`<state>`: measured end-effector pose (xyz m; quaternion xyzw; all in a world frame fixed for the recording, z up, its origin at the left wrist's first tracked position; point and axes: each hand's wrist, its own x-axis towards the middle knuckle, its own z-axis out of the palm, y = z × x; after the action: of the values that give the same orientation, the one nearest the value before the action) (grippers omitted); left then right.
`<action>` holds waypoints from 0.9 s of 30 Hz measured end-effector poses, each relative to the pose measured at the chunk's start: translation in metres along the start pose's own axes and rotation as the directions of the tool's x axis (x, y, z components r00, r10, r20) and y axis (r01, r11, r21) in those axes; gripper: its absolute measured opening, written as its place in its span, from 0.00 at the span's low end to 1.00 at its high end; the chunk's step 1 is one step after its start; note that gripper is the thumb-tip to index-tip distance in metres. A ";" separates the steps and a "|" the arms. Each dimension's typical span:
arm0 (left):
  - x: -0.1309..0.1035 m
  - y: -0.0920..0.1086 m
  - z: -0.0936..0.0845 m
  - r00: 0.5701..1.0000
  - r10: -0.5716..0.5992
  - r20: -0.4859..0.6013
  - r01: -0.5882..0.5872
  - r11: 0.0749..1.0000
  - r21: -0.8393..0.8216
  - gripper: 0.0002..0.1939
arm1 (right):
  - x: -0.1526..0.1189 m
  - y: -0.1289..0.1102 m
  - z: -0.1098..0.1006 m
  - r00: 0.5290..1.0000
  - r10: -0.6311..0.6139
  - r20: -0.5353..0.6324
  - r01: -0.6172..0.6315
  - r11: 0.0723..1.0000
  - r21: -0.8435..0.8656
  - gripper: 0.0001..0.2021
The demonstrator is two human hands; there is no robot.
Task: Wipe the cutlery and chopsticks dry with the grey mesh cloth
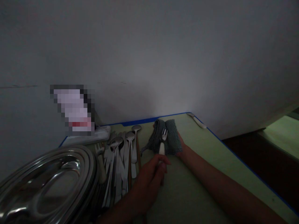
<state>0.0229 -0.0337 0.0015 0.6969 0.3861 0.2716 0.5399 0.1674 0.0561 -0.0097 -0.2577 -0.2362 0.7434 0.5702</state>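
The fork (162, 147) is held above the surface (198, 189), in front of the person and right of the cutlery pile (118, 165). Its long axis runs away from the person, leaning slightly to the right toward the far end, with the tines pointing toward the wall (149, 62) and the pale handle coming back toward the body. The left hand (153, 177) grips that handle, thumb and fingers closed around it; its forearm enters from the bottom edge and slants up to the right, with the back of the hand largely toward the camera. The tines lie over the middle of a grey-green cloth (173, 137), which is folded upward on either side of them. The right hand (183, 147) supports the cloth from behind and below, its forearm reaching in from the lower right corner and angling up to the left; most of its fingers are hidden by the fabric, so how far they are closed cannot be told. Near the far right corner of the surface lies a second fork (198, 121), its tines toward the wall and its handle slanting back to the right. Oval metal trays (90, 155) are stacked at the left.
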 end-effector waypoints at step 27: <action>-0.001 0.000 0.000 1.000 0.013 0.008 -0.013 1.000 0.012 0.11 | 0.001 0.001 0.000 0.997 -0.028 -0.073 0.028 1.000 0.008 0.23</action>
<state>0.0218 -0.0346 0.0013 0.7036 0.3813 0.2699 0.5354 0.1667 0.0565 -0.0100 -0.2788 -0.2156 0.7266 0.5898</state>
